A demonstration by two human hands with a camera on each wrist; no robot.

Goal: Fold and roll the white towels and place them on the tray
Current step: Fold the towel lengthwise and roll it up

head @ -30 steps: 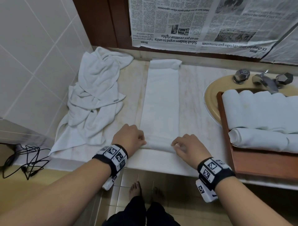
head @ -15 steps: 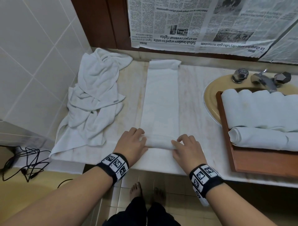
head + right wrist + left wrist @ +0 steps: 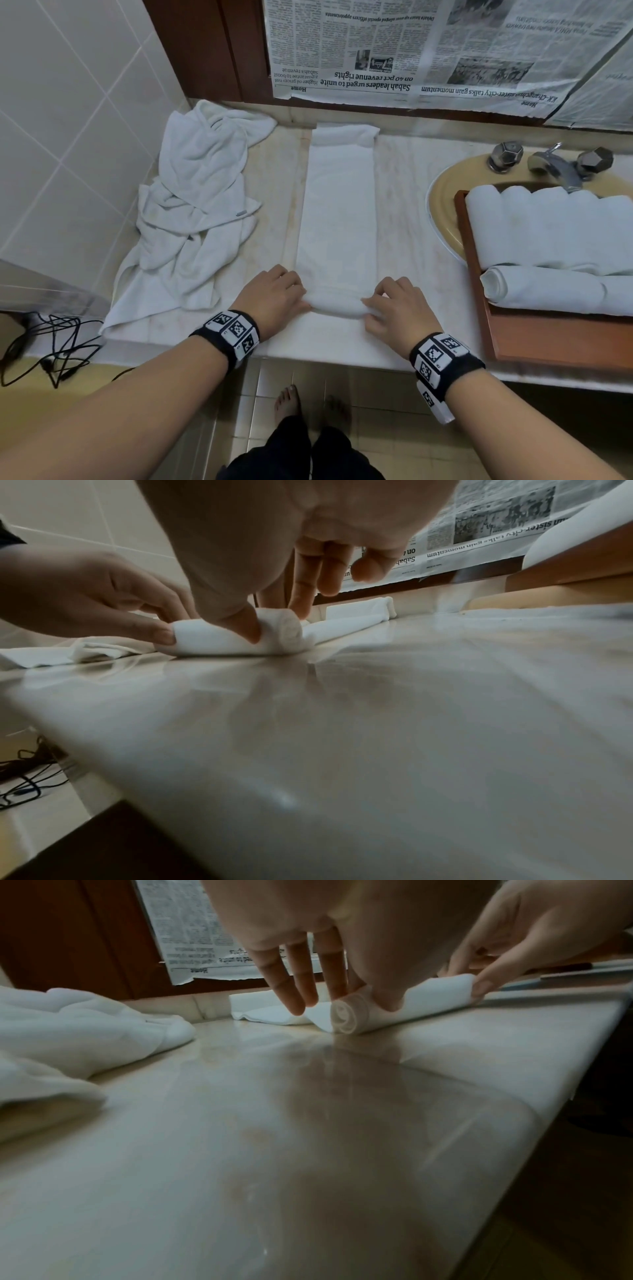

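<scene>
A long folded white towel (image 3: 339,212) lies lengthwise on the marble counter, its near end wound into a small roll (image 3: 337,303) (image 3: 346,1018) (image 3: 240,639). My left hand (image 3: 277,298) holds the roll's left end, thumb on the near side and fingers over the top (image 3: 298,988). My right hand (image 3: 394,308) holds the right end the same way, thumb pressed into the roll (image 3: 246,623). A wooden tray (image 3: 534,339) at the right carries several rolled white towels (image 3: 555,284).
A heap of crumpled white towels (image 3: 191,219) lies at the counter's left against the tiled wall. The tray sits over a yellow sink (image 3: 445,192) with a metal tap (image 3: 555,164). Newspaper (image 3: 428,51) covers the back wall. Black cables (image 3: 44,346) lie lower left.
Both hands have moved forward from the counter's front edge, turning the towel's near end over into a thicker roll. The flat part of the towel has grown shorter.
</scene>
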